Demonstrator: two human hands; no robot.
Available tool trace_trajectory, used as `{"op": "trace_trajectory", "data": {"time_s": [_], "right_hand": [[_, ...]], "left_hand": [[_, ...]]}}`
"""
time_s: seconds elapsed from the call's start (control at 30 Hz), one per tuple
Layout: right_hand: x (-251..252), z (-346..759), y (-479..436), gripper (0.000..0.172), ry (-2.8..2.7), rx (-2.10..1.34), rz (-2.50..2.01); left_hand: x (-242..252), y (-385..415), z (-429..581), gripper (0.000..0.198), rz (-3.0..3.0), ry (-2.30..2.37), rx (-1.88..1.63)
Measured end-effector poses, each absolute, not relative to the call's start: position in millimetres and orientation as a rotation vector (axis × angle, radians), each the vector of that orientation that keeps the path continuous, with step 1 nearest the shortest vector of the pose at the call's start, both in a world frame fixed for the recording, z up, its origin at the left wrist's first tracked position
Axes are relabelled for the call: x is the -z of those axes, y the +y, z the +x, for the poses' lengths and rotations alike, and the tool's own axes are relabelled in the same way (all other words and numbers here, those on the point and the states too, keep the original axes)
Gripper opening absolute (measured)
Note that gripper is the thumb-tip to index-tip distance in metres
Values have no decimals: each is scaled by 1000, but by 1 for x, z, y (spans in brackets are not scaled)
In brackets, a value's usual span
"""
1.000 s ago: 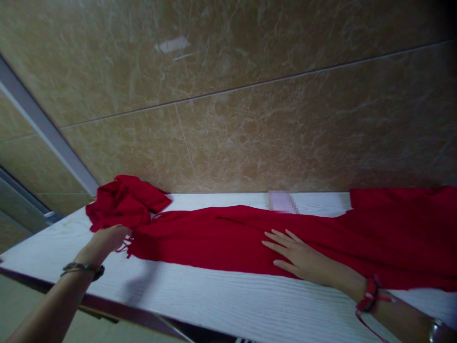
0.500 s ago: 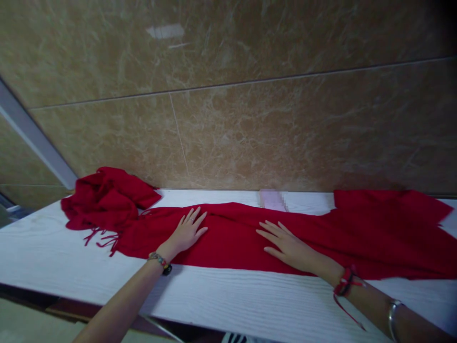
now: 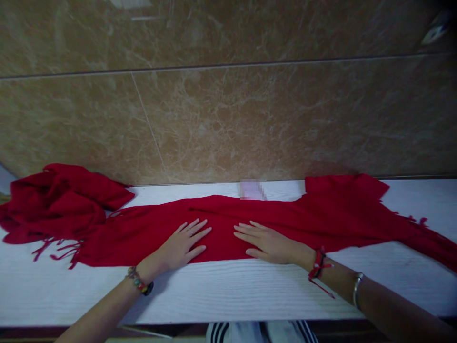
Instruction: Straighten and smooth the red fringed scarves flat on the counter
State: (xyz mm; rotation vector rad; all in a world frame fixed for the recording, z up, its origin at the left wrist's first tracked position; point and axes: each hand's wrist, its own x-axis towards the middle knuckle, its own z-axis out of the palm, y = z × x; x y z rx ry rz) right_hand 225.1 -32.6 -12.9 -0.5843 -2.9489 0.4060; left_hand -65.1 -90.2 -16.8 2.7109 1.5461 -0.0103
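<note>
- A crumpled red heap [image 3: 53,200] sits at the far left end of the red scarf [image 3: 221,214], touching it. It cannot be told whether it is the scarf's own end or a second cloth.
- Just right of the heap, a fringe [image 3: 57,247] of loose tassels trails from the scarf's left edge onto the white table [image 3: 228,295].
- The left hand [image 3: 182,245] lies palm down on the scarf's middle, fingers spread, grasping nothing. One beaded bracelet [image 3: 139,281] sits on its wrist.
- The right hand [image 3: 267,240], just beside the left, also rests flat and released on the scarf. One red cord [image 3: 319,262] and one silver bangle [image 3: 358,288] circle that arm.
- Behind the scarf's middle, one blurred pink patch [image 3: 252,189] sits against the marbled wall [image 3: 228,119].
- Right of the hands, a folded flap [image 3: 342,190] lies along the scarf's far edge, and a second fringe [image 3: 416,220] shows near its right end.
- The middle looks smoothed flat, while the heap and the flap appear not yet straightened.
- Count: two hands, two fringes, three wrist ornaments, one table.
</note>
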Motion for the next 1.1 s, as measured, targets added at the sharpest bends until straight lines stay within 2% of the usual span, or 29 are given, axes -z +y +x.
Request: {"op": "trace_trajectory", "data": {"time_s": [0.3,0.6,0.97,1.1], "right_hand": [[11,261,-38,47,-2946,-424,-744],[4,218,-61,50,-2963,-458,-681],[18,306,-72,50,-2730,-241,-1219],[22,311,-77,51,-2743,-242,-1248]], "left_hand": [[15,-110,-112,52,2471,1942,123],[9,-97,-30,49,2518,1885,67],[38,-107,-72,54,2322,2248,-41],[52,-107,-87,51,2352,2213,-27]]}}
